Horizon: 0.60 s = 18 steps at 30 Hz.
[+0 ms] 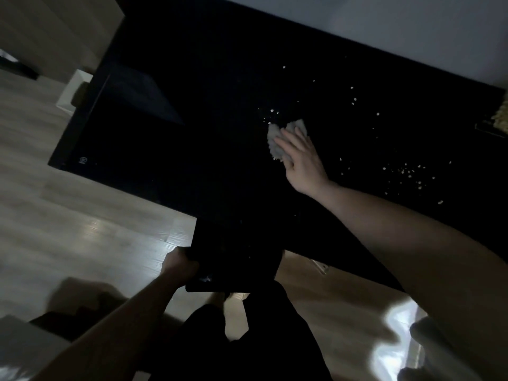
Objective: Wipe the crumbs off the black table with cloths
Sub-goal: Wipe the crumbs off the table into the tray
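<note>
The black table (pixel 192 133) fills the upper middle of the dim head view. Pale crumbs (pixel 406 171) lie scattered over its right half, with more (pixel 272 111) just beyond a grey cloth (pixel 275 144). My right hand (pixel 299 158) lies flat on that cloth with straight fingers, pressing it to the tabletop. My left hand (pixel 180 261) grips the edge of a flat black tray (pixel 233 259) held below the table's near edge. A few specks show on the tray.
Light wood floor (pixel 82 229) spreads to the left and below. A white box (pixel 74 89) stands past the table's left end. A pale wall (pixel 412 28) runs behind the table. A yellowish thing (pixel 501 116) sits at the table's right end.
</note>
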### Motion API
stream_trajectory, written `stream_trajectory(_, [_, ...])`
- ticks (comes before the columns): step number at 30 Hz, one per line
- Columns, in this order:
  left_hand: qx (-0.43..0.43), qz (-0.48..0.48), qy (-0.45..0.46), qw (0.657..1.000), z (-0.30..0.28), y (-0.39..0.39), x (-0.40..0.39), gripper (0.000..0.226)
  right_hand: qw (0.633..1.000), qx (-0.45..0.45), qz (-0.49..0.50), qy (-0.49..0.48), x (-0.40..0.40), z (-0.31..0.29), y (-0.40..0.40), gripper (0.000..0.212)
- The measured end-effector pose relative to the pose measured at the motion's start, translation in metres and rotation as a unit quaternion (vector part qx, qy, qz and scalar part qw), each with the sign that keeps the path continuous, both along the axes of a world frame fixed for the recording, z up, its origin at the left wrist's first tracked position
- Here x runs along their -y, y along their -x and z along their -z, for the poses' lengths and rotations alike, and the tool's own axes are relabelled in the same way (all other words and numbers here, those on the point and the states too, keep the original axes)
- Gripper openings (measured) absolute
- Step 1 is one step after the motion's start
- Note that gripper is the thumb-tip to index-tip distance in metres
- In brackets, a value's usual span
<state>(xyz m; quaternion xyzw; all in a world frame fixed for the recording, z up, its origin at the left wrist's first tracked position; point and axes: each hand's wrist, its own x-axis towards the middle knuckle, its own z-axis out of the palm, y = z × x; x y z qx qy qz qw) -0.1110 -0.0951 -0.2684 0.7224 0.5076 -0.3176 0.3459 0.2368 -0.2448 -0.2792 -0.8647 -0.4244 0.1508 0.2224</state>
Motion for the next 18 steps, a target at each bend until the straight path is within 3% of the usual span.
stream_trajectory(4, [0.003, 0.011, 0.012, 1.0, -0.002, -0.002, -0.001, 0.018, 0.998, -0.025, -0.056, -0.031, 0.013, 0.001, 0.065, 0.059])
stream_trajectory(12, [0.015, 0.015, 0.029, 0.999, -0.01, -0.002, -0.004, 0.017, 0.978, -0.127, -0.142, -0.081, 0.048, 0.001, 0.199, 0.042])
stream_trajectory(14, [0.018, 0.02, 0.033, 0.999, -0.012, -0.001, -0.004, 0.015, 0.979, -0.15, -0.107, -0.09, 0.054, -0.011, 0.214, 0.043])
stream_trajectory(18, [0.016, 0.035, 0.04, 0.998, -0.012, 0.0, -0.003, 0.014, 0.972, -0.177, 0.051, -0.145, 0.074, -0.042, 0.198, 0.046])
